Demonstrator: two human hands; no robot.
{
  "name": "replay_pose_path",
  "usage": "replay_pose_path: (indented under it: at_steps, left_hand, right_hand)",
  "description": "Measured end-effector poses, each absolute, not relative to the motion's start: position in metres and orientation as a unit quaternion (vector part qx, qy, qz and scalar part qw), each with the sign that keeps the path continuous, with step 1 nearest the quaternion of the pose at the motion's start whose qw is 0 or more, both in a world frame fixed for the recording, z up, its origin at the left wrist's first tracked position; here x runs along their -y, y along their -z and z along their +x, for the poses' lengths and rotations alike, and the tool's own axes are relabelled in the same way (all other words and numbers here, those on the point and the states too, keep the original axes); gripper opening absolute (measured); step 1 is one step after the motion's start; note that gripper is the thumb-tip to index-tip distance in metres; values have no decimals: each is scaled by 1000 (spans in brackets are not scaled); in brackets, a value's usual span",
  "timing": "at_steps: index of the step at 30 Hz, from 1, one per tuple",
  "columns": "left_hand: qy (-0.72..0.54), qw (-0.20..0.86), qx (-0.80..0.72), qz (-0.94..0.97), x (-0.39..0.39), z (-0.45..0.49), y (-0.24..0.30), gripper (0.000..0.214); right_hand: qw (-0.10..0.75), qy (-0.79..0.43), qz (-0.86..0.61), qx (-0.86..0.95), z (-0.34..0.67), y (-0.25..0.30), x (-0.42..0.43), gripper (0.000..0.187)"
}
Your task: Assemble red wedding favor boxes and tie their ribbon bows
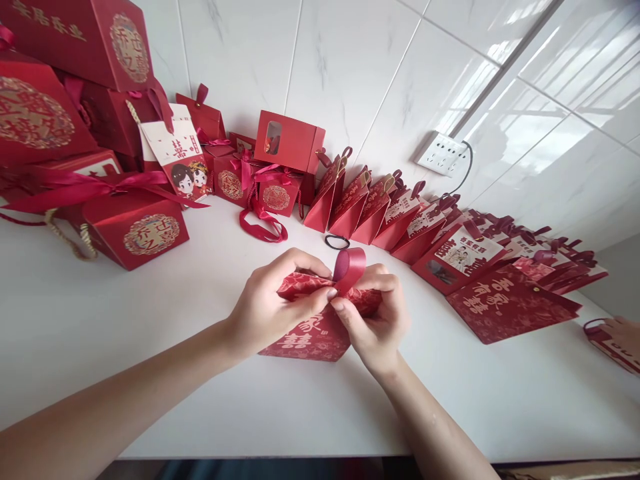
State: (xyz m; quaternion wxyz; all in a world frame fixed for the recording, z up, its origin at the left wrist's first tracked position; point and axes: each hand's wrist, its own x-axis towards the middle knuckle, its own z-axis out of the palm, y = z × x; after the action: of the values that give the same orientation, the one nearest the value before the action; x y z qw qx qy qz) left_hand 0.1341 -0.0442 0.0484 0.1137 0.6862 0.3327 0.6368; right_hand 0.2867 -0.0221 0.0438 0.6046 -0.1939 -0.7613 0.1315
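A red gift box (313, 343) with pale Chinese characters stands on the white table in front of me. From its top rises a loop of dark red ribbon (354, 267). My left hand (280, 293) grips the box's upper edge, thumb on the near face and fingers behind. On the other side my right hand (380, 313) pinches the same edge, its thumb just below the ribbon's base. The two thumbs almost meet there. Fingers cover much of the box's top, so how the ribbon is fixed cannot be seen.
Red boxes with ribbons (135, 227) are stacked at the left. A row of tent-shaped red boxes (367, 207) runs along the tiled wall to the right. Behind my hands lies a black elastic band (337, 241). At the right edge another person's hand (623, 337) touches a red box.
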Motion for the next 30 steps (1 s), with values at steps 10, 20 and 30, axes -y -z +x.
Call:
replay_pose_path:
  at_steps: [10, 20, 30]
  left_hand:
    - [-632, 117, -336, 688, 45, 133, -49, 14]
    - [-641, 121, -318, 688, 45, 136, -48, 18]
    - [-634, 86, -266, 721, 43, 134, -48, 14]
  right_hand:
    - [599, -104, -190, 771, 288, -45, 21, 17]
    - [597, -122, -174, 774, 287, -45, 23, 10]
    - [602, -115, -190, 767, 285, -48, 23, 16]
